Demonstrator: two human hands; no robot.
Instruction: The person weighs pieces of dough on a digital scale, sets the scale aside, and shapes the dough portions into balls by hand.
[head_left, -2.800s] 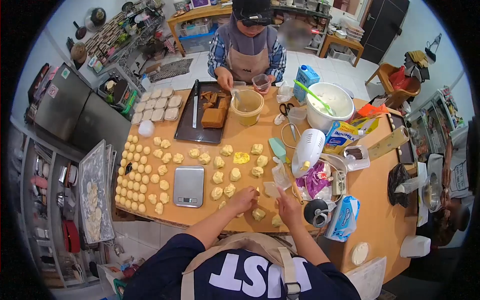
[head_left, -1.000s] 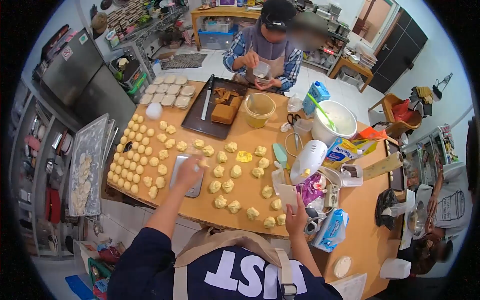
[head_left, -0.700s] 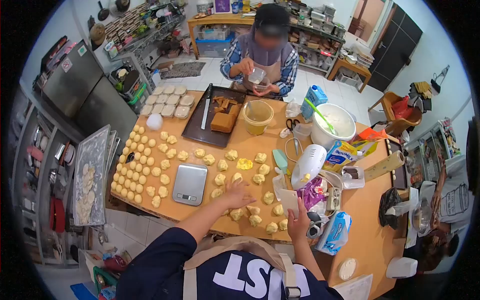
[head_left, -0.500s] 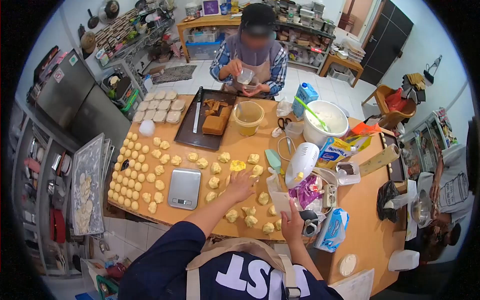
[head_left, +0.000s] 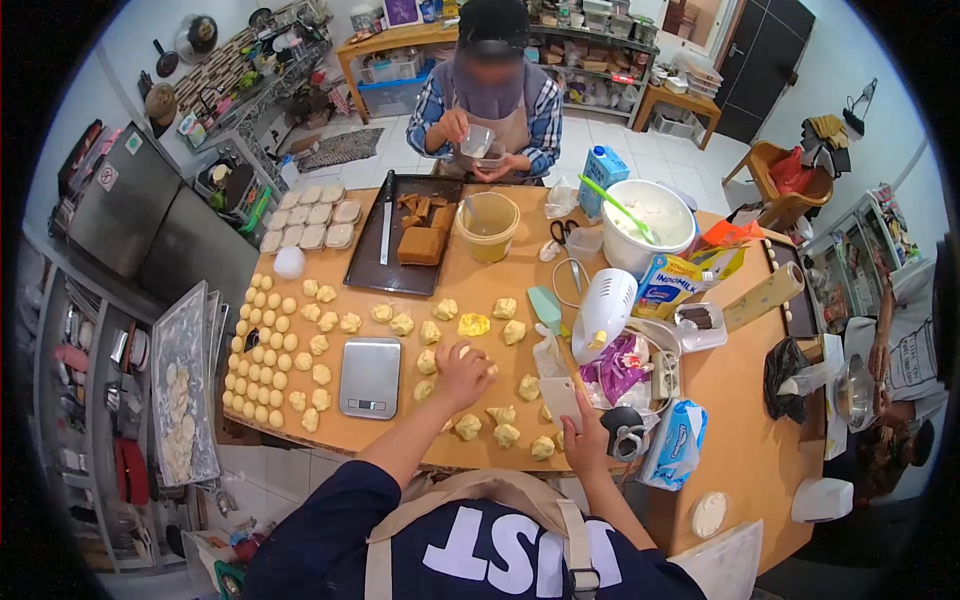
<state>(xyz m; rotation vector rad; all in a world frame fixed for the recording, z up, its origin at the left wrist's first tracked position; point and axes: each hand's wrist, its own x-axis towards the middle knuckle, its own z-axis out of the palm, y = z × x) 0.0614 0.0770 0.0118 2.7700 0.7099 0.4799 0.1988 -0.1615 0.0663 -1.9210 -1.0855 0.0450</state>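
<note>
My left hand (head_left: 465,376) is low over the middle of the table, its fingers curled round a lump of dough that they mostly hide. Just beyond it lies a flattened, brighter yellow piece of dough (head_left: 474,324). Rough dough lumps (head_left: 513,332) sit around the hand on several sides. My right hand (head_left: 585,436) grips a flat white dough scraper (head_left: 561,398), held upright near the front edge. Left of my left hand stands a silver kitchen scale (head_left: 370,375). Smooth round dough balls (head_left: 262,375) fill the table's left end.
A white hand mixer (head_left: 605,312), a white bowl (head_left: 648,228) with a green spatula, and a wipes pack (head_left: 675,445) crowd the right. A dark tray (head_left: 400,270) with brown cake and a knife lies at the back. A co-worker (head_left: 485,110) opposite handles small clear containers.
My left hand has drawn back toward me, away from the yellow piece, and its fingers have curled in. My right hand still holds the scraper. The camera view has shifted slightly.
</note>
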